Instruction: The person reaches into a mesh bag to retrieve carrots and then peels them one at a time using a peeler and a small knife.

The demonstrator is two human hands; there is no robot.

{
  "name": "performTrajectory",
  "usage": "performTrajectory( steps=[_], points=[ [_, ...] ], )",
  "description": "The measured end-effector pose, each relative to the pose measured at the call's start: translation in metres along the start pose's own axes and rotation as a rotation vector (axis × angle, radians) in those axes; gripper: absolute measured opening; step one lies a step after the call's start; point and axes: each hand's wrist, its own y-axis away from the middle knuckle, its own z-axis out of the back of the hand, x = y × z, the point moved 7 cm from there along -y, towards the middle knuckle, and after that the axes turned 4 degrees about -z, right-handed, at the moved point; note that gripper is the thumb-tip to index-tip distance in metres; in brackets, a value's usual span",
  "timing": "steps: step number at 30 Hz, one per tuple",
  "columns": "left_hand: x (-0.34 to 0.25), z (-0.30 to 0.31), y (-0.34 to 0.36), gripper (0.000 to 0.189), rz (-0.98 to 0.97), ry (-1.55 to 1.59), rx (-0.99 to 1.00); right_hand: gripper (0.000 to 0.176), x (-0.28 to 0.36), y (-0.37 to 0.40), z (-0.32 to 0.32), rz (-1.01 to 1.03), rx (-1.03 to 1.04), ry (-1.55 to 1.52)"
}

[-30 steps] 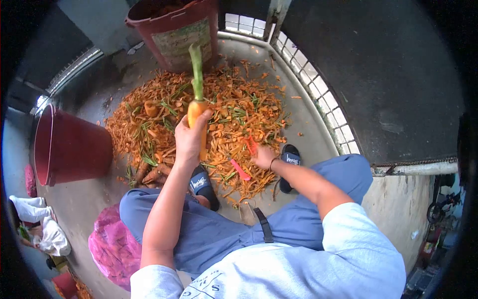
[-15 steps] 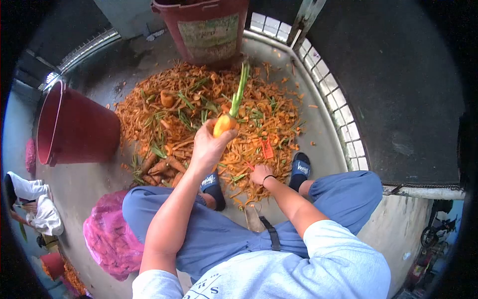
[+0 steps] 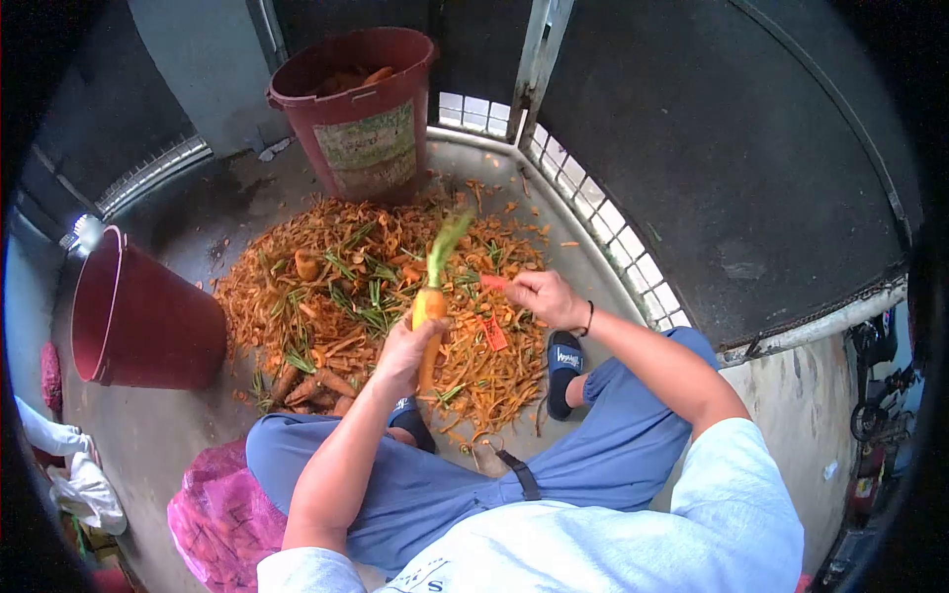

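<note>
My left hand (image 3: 403,348) is wrapped round a peeled carrot (image 3: 429,308), which stands upright with its green stem stub at the top. Its lower end hangs below my fingers. My right hand (image 3: 550,298) is closed on a small red tool (image 3: 493,283) that points left toward the carrot, apart from it; its exact kind cannot be made out. Beneath both hands spreads a heap of carrot peelings (image 3: 336,267) mixed with green stems. Several unpeeled carrots (image 3: 321,383) lie at the heap's near left edge.
A red bucket (image 3: 371,148) with carrots in it stands behind the heap. Another red bucket (image 3: 158,326) leans at the left. A pink mesh sack (image 3: 222,519) of carrots rests beside my left leg. A red tag (image 3: 492,333) lies on the peelings. A barred gate (image 3: 613,217) borders the right.
My right hand has risen from low near my foot toward the carrot, bringing the red tool up. My left hand has lowered the carrot slightly and turned it more upright. The camera view has shifted.
</note>
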Motion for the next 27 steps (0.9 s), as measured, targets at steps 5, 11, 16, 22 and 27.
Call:
performTrajectory(
  steps=[5,11,16,22,27],
  points=[
    [-0.002,-0.025,0.011,0.032,-0.039,-0.141,0.025,0.035,0.044,0.022,-0.007,0.108,0.183,-0.014],
    [0.003,-0.034,0.005,0.021,-0.052,-0.118,0.014,0.032,0.035,0.016,-0.014,0.118,0.191,0.029],
    [-0.009,-0.038,0.003,0.016,-0.084,-0.138,0.079,0.037,0.051,0.015,-0.001,0.178,0.172,0.080],
    [-0.019,-0.050,0.006,0.021,-0.277,-0.355,0.139,0.057,0.006,-0.015,-0.001,-0.056,0.299,0.306],
    [-0.018,-0.028,0.000,0.032,-0.052,-0.162,0.038,0.065,-0.091,-0.048,-0.006,-0.385,0.315,0.394]
  ],
)
